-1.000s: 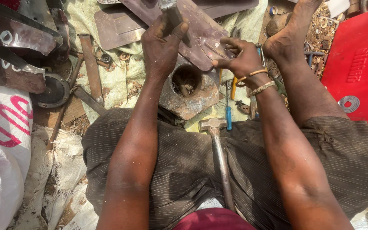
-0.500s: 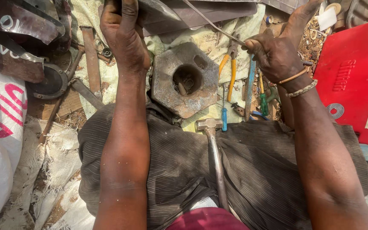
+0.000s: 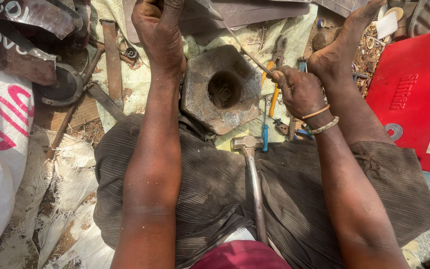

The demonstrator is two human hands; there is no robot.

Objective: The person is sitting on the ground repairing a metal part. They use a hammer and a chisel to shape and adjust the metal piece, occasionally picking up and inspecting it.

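The right hand [image 3: 298, 89] is curled shut, its fingers [image 3: 280, 78] pinched around the lower end of a thin metal rod [image 3: 245, 50], which runs slantwise up and to the left from the knuckles, passing over the upper right edge of the heavy metal block [image 3: 221, 88] toward the flat metal sheet [image 3: 247, 11] at the top of the view. The left hand [image 3: 159, 30] is also closed, reaching forward to the near edge of that sheet; its fingertips are folded out of sight at the top edge of the view, so what exactly they grip I cannot tell. Between the two forearms sits the block, many-sided, with a round hollow in its middle, resting just beyond the lap. A hammer [image 3: 249, 164] lies on the dark striped cloth of the lap, head toward the block. Just right of the block lie a blue-handled screwdriver [image 3: 265, 127] and yellow-handled pliers [image 3: 274, 94]; a bare foot [image 3: 342, 47] rests beside the right hand, and a red case [image 3: 414, 94] lies further right. Compared with half a second ago, the right hand has dropped lower and nearer the block, the rod slanting more steeply, while the left hand has shifted rightward toward the sheet.
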